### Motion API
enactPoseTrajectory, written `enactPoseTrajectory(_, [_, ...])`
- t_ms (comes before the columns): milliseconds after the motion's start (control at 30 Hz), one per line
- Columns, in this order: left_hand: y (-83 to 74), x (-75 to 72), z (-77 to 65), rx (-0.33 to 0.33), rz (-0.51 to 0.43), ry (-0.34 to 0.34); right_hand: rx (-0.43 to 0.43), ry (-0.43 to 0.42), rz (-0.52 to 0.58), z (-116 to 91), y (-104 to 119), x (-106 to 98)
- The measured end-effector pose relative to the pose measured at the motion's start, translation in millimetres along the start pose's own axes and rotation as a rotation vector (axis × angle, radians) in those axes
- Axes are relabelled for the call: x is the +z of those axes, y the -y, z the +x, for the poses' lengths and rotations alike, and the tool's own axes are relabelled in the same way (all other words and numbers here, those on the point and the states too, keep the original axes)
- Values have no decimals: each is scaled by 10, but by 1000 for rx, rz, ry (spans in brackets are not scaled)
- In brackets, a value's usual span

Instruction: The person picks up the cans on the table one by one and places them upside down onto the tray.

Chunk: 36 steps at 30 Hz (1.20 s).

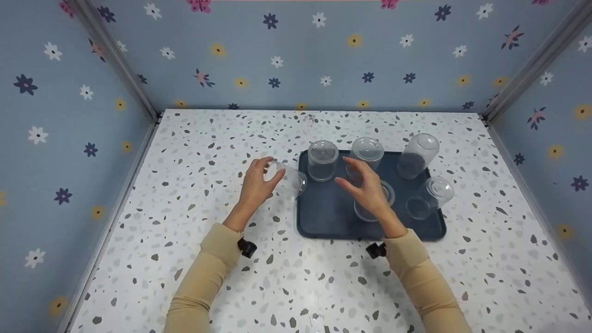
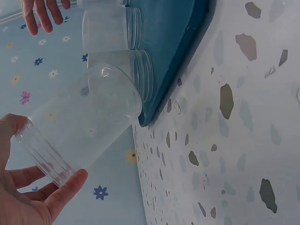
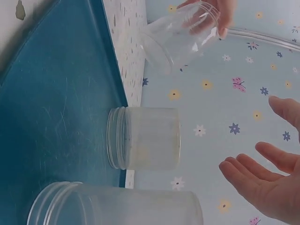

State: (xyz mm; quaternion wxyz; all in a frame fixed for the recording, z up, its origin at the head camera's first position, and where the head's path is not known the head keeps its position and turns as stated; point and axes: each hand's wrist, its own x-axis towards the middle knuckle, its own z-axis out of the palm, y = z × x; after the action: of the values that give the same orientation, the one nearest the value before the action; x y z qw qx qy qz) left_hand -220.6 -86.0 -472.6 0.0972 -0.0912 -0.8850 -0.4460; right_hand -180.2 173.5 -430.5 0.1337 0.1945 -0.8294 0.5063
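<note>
My left hand [image 1: 255, 183] grips a clear plastic jar [image 1: 293, 180] by its ridged mouth end, just off the left side of the tray. In the left wrist view this jar [image 2: 82, 124] is tilted, its closed base pointing toward the tray, with the thumb and fingers around the rim. My right hand [image 1: 367, 190] hovers over the tray with fingers spread and nothing between them. Beneath it, partly covered, is a wide jar [image 1: 365, 210]. Mouth-down on the tray near the hands stand a shorter jar [image 1: 323, 162] and another jar [image 1: 368, 150].
The dark blue tray [image 1: 323, 226] lies on a speckled white table [image 1: 185, 208]. At its right side stand a tall jar [image 1: 417, 156] and another clear jar [image 1: 432, 196]. Flower-patterned panels [image 1: 296, 55] enclose the table at the back and both sides.
</note>
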Motion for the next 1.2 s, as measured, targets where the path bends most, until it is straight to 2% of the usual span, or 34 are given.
enactPoseTrajectory(167, [-50, 69, -55, 21, -30, -4, 28, 2, 33, -37, 83, 45])
enactPoseTrajectory(467, [-142, 163, -106, 115, -117, -61, 28, -17, 115, -73, 44, 115])
enactPoseTrajectory(833, [-254, 212, -165, 129, -257, -73, 61, -19, 209, -76, 23, 148])
enactPoseTrajectory(1067, [-641, 57, -301, 126, -326, -70, 80, -1, 307, -77, -16, 188])
enactPoseTrajectory(1200, [-658, 74, -315, 128, -336, -70, 92, 7, 351, -81, -17, 204])
